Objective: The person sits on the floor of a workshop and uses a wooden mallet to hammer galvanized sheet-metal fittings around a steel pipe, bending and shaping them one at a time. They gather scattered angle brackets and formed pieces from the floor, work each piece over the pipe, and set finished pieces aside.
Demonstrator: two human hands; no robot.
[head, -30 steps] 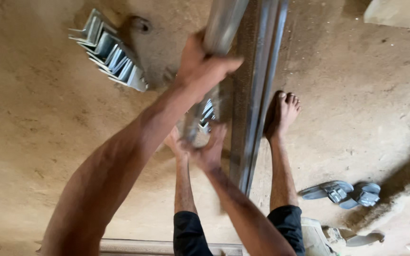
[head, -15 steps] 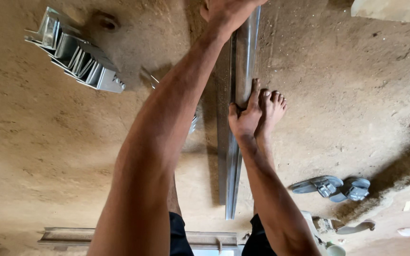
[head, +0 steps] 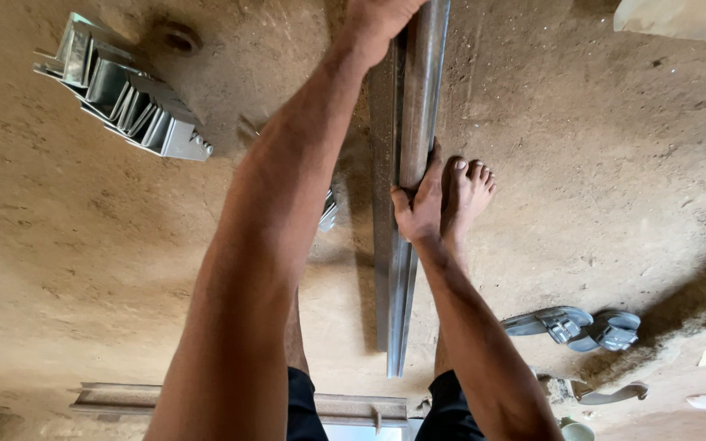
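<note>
Head view, left hand [head: 377,20] outstretched, fingers grasping metal channel [head: 406,122], right hand [head: 420,204] gripping it lower

We saw that both arms were bare from the top of the picture down to its lower edge, with no sleeves, no watch and no gloves. The left hand [head: 377,20] and the right hand [head: 420,208] had no rings that we could see. The person wore dark shorts [head: 451,408], probably black, which ended above the knees. The legs were bare, and the right foot [head: 467,192] had no shoe or sandal.
</note>
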